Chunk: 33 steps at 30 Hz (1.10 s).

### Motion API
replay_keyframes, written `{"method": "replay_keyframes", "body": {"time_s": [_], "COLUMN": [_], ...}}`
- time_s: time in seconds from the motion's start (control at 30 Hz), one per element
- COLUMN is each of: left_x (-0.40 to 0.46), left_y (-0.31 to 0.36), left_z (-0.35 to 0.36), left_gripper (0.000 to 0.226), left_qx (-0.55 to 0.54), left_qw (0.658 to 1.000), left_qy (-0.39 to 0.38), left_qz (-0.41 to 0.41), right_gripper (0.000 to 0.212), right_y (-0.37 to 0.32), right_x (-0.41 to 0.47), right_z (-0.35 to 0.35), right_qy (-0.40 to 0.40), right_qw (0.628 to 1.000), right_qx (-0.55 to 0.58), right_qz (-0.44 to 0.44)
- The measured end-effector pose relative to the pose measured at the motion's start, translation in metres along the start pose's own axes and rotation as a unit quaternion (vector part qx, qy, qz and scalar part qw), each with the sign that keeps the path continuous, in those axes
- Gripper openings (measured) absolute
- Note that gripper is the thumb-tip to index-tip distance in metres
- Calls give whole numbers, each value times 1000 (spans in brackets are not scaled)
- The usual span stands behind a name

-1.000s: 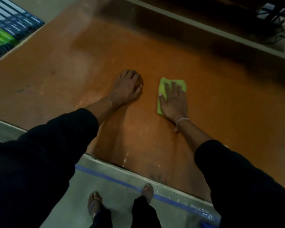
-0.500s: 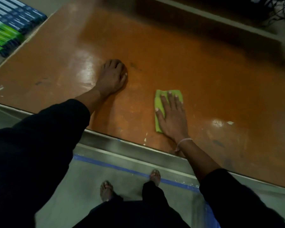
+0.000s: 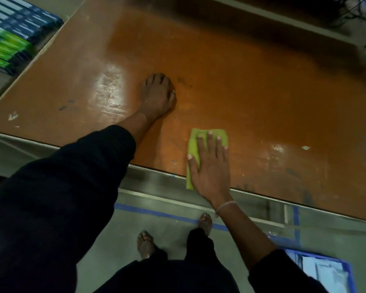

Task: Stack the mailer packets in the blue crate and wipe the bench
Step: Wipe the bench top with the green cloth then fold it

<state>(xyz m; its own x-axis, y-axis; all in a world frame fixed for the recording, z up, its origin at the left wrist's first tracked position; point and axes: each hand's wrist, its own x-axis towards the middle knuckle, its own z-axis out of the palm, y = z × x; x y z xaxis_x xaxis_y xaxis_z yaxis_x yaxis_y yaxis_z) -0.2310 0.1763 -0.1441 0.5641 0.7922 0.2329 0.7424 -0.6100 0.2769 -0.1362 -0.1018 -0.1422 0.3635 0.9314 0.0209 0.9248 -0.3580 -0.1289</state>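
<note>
The orange-brown bench fills the upper view. My right hand lies flat, fingers spread, pressing a folded green cloth onto the bench at its near edge; the cloth's lower corner hangs just over the edge. My left hand rests on the bench further in, fingers curled under, holding nothing. The blue crate stands on the floor at the bottom right, with pale mailer packets lying inside it.
A stack of blue and green boxes sits beyond the bench's left edge. Dark cables lie at the far right. Blue tape lines mark the grey floor, where my sandalled feet stand. A small white scrap lies on the bench.
My right hand has dragged the green cloth toward me, from the middle of the bench to its near edge. The left hand has stayed planted. The crate has come into view.
</note>
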Motion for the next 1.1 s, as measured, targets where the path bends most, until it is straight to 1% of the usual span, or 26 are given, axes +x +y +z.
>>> {"method": "replay_keyframes", "body": {"time_s": [0.07, 0.1, 0.13, 0.23, 0.33, 0.43, 0.5, 0.57, 0.6, 0.67, 0.73, 0.8, 0.87, 0.97, 1.0, 1.03, 1.1], "left_x": [1, 1, 0, 0, 0, 1, 3, 3, 3, 4, 9, 14, 18, 21, 22, 24, 31], "left_y": [-2, -3, -5, -6, -6, -9, -16, -31, -40, -58, -71, -79, -83, -82, -82, -83, -85], "left_z": [1, 2, 2, 1, 1, 2, -1, -5, -8, -13, -14, -15, -14, -11, -10, -11, -10], "left_gripper": [47, 47, 48, 47, 46, 46, 48, 49, 50, 52, 54, 55, 55, 55, 55, 56, 58], "left_qx": [-1, -1, -1, -1, -2, -28, -35, -25, -17, -5, 4, 14, 20, 23, 24, 25, 24], "left_qw": [1000, 1000, 1000, 1000, 1000, 999, 998, 997, 996, 998, 999, 999, 999, 999, 999, 999, 999], "left_qy": [1, 1, -1, -3, -2, -15, -36, -35, -25, -11, -17, -24, -25, -14, -10, -8, -13], "left_qz": [3, 5, 7, 6, 4, 4, 31, 70, 79, 68, 43, 28, 24, 27, 26, 24, 25], "right_gripper": [61, 61, 61, 61, 61, 62, 65, 68, 68, 68, 67, 66, 67, 71, 72, 72, 70], "right_y": [-5, -2, 2, 9, 8, 15, 20, 18, 16, 13, 19, 29, 35, 32, 28, 23, 23], "right_x": [-3, 0, 4, 18, 37, 66, 91, 112, 120, 128, 131, 140, 161, 195, 203, 208, 215], "right_z": [0, -2, -2, -2, 2, 4, 3, 3, 3, 4, 3, 2, 2, 5, 6, 7, 7], "right_qy": [-17, -22, -26, -27, -16, -3, 0, -5, -13, -30, -34, -40, -39, -36, -36, -39, -48], "right_qw": [994, 990, 988, 991, 996, 999, 1000, 998, 998, 999, 996, 993, 995, 999, 999, 999, 996], "right_qx": [0, 2, 3, 9, 12, 5, 12, 18, 18, 18, 19, 18, 15, 16, 15, 13, 14], "right_qz": [-105, -137, -150, -132, -88, -37, 16, 56, 52, -9, -78, -112, -88, 25, 36, 15, -77]}}
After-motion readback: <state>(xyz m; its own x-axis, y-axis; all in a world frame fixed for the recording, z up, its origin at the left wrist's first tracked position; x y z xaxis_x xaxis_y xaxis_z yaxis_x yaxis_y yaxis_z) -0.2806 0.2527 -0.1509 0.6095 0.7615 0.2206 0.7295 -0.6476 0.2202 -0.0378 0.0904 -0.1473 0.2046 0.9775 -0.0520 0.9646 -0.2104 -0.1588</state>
